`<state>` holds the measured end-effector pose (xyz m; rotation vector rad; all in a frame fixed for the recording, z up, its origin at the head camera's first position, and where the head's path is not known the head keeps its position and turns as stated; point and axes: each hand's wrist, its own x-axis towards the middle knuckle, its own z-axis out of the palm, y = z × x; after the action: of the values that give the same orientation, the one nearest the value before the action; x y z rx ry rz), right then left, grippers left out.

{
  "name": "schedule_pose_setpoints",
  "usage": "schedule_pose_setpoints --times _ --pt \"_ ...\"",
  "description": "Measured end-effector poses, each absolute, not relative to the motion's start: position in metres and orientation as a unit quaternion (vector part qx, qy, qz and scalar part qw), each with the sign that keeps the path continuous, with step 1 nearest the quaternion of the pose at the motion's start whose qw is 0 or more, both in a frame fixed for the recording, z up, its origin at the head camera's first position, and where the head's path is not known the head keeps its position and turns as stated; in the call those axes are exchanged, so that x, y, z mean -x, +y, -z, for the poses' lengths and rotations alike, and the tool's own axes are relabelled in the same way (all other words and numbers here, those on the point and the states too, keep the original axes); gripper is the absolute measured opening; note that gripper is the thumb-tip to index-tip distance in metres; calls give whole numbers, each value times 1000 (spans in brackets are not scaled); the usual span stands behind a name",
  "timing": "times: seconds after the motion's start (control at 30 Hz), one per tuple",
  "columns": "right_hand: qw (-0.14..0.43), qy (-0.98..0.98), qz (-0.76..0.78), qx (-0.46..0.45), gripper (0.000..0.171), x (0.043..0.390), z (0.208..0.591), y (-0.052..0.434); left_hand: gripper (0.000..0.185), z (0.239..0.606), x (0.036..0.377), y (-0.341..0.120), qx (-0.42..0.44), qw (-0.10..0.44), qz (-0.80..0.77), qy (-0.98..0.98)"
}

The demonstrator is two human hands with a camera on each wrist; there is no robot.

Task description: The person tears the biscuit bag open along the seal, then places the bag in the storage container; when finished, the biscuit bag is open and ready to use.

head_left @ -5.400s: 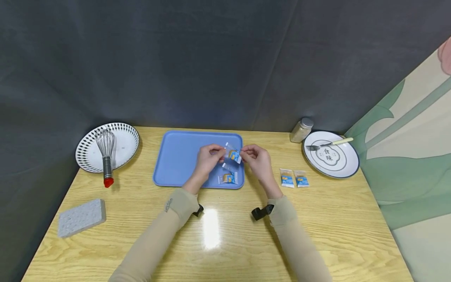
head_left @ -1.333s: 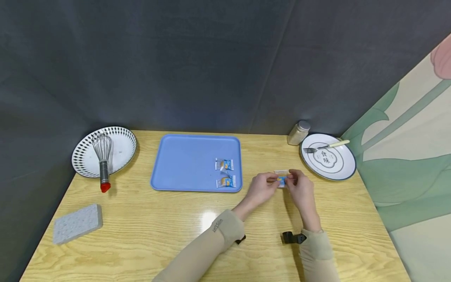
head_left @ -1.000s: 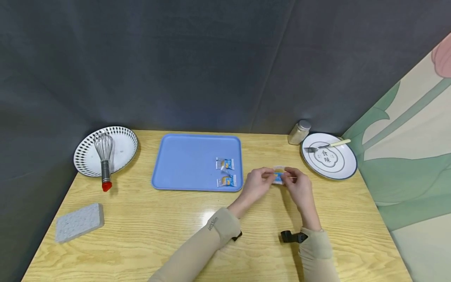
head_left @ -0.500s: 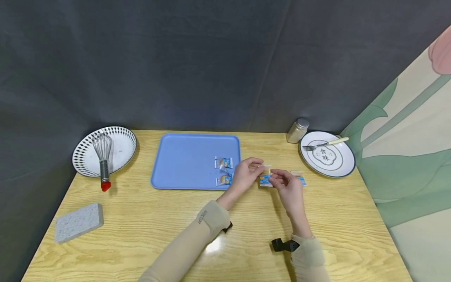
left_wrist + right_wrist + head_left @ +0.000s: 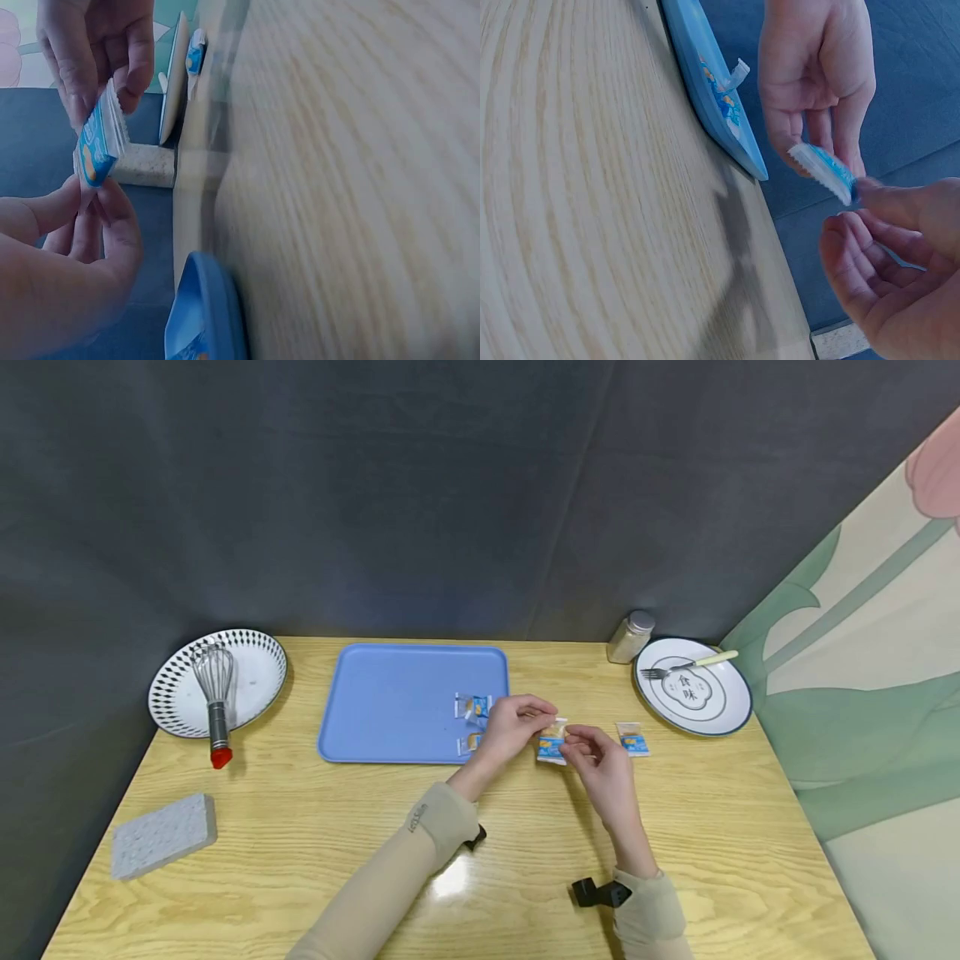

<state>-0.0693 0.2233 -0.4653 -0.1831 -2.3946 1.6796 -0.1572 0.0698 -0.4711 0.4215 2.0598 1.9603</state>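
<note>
Between my two hands, near the right edge of the blue tray [image 5: 397,706], is a small snack packet [image 5: 551,750] with a clear and blue wrapper. My left hand [image 5: 510,731] pinches one side of it by thumb and fingers. On the other side my right hand [image 5: 606,772] pinches its edge, as the left wrist view shows of the packet [image 5: 96,146] from close by. The packet is held above the table. In the tray lie two similar packets [image 5: 474,706], the nearer one partly hidden by my left hand. Another packet [image 5: 633,742] lies on the table to the right.
A white plate [image 5: 731,697] with a fork [image 5: 678,668] stands at the back right beside a shaker jar [image 5: 630,639]. To the left are a patterned plate [image 5: 262,668] with a whisk [image 5: 216,710] on it, and a grey sponge-like block [image 5: 163,837].
An earlier packet has gone from both hands into the tray. The hands have since taken up another from the table at right and carried it left, close to the tray.
</note>
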Motion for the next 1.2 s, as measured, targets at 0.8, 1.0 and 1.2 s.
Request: schedule_pose_setpoints --times 0.8,1.0,1.2 --pt "89 -755 -641 105 13 77 471 207 15 470 169 42 -264 207 -562 756" --pt "107 -739 -655 111 13 78 474 204 16 468 170 43 -276 207 -552 759" --pt "115 -726 -668 120 14 78 476 203 16 468 170 43 -274 208 -559 755"
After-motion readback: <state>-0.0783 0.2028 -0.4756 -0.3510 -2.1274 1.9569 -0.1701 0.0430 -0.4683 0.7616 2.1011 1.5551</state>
